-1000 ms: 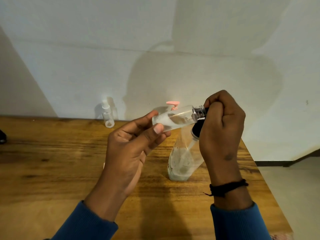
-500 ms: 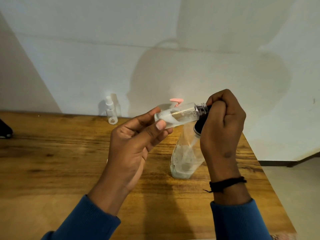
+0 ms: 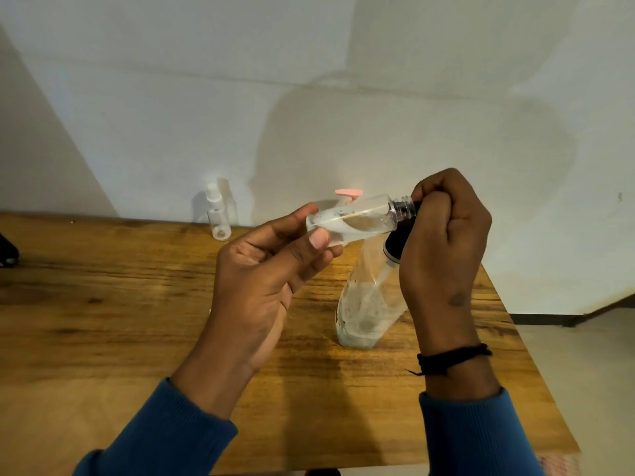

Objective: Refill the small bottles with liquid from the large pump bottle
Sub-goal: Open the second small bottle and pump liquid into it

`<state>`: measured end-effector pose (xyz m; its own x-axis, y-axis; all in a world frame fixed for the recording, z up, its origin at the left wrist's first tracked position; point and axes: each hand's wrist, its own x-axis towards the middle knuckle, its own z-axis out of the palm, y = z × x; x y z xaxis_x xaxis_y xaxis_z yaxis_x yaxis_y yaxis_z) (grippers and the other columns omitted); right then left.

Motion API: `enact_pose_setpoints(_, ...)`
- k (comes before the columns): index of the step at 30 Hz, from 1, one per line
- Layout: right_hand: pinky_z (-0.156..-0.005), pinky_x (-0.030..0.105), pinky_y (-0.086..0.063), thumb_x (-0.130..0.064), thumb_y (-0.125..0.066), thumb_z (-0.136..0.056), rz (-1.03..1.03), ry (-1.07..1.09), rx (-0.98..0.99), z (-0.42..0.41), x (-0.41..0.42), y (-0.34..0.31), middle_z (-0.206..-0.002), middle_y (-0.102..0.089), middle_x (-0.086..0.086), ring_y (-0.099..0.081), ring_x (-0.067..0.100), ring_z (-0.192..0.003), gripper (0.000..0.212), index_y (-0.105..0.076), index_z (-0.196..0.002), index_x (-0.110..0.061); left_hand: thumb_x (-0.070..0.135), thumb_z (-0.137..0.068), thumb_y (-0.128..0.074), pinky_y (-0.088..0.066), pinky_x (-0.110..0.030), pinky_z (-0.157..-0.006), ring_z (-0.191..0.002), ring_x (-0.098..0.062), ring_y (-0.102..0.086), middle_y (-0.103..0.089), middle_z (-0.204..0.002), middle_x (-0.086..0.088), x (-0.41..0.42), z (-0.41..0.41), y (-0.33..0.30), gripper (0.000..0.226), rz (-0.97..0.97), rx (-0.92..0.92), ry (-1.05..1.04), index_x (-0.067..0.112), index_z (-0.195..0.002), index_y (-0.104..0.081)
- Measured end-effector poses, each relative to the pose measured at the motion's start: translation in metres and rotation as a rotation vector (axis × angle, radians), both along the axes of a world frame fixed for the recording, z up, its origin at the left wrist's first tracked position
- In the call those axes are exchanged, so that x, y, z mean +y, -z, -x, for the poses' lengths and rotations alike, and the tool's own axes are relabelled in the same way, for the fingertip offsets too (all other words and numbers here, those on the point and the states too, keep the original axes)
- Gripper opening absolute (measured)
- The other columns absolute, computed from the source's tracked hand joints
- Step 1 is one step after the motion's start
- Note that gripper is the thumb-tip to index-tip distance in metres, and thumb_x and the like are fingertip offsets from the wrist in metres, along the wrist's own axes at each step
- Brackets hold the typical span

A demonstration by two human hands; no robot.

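My left hand [image 3: 264, 269] pinches a small clear bottle [image 3: 357, 219] by its base and holds it nearly level above the table, partly filled with liquid. Its open threaded neck [image 3: 402, 207] points right, against my right hand [image 3: 443, 242]. That hand grips the black pump head [image 3: 395, 242] of the large pump bottle [image 3: 366, 310], fingers curled over the top. The large bottle is clear and leans left, its base on the table, with liquid low inside. The pump's spout is hidden by my fingers.
Another small clear bottle [image 3: 217, 218] with a white spray top stands at the back of the wooden table [image 3: 103, 304] by the wall. A pink plastic piece [image 3: 348, 193] shows just behind the held bottle. The table's right edge [image 3: 525, 355] is near my right wrist.
Both hands keep their hold in nearly the same pose. The view has shifted slightly, and the small bottle sits a little more level.
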<state>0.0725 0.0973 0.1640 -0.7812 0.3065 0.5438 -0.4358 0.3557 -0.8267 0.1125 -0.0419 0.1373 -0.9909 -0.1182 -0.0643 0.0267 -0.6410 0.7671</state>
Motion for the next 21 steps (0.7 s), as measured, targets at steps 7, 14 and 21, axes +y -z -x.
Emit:
enact_pose_setpoints(7, -0.041, 0.008, -0.026, 0.010, -0.034, -0.090, -0.014, 0.000, -0.011, -0.001, 0.003, -0.004, -0.056, -0.038, 0.001, -0.042, 0.003, -0.045, 0.025, -0.050, -0.074, 0.000, 0.006, -0.068, -0.071, -0.059, -0.022, -0.069, -0.081, -0.026, -0.074, -0.076, -0.100, -0.016, 0.001, 0.000, 0.000, 0.036, -0.012, -0.007, 0.007, 0.007, -0.104, -0.074)
enact_pose_setpoints(14, -0.043, 0.010, -0.026, 0.009, -0.034, -0.090, 0.013, 0.005, -0.002, 0.001, -0.002, 0.003, -0.057, -0.040, -0.001, -0.040, 0.001, -0.045, 0.025, -0.048, -0.073, -0.002, 0.006, -0.067, -0.072, -0.060, -0.023, -0.071, -0.081, -0.027, -0.074, -0.076, -0.101, -0.017, -0.001, -0.002, 0.000, 0.033, -0.024, -0.004, 0.003, 0.009, -0.100, -0.077)
enact_pose_setpoints(21, -0.046, 0.009, -0.027, 0.009, -0.034, -0.090, 0.008, 0.015, 0.027, 0.004, -0.005, 0.007, -0.058, -0.039, -0.004, -0.040, 0.001, -0.049, 0.025, -0.048, -0.073, -0.002, 0.006, -0.069, -0.071, -0.059, -0.022, -0.069, -0.080, -0.026, -0.074, -0.076, -0.100, -0.016, -0.002, 0.000, 0.001, 0.036, -0.013, -0.013, -0.009, 0.005, -0.105, -0.073)
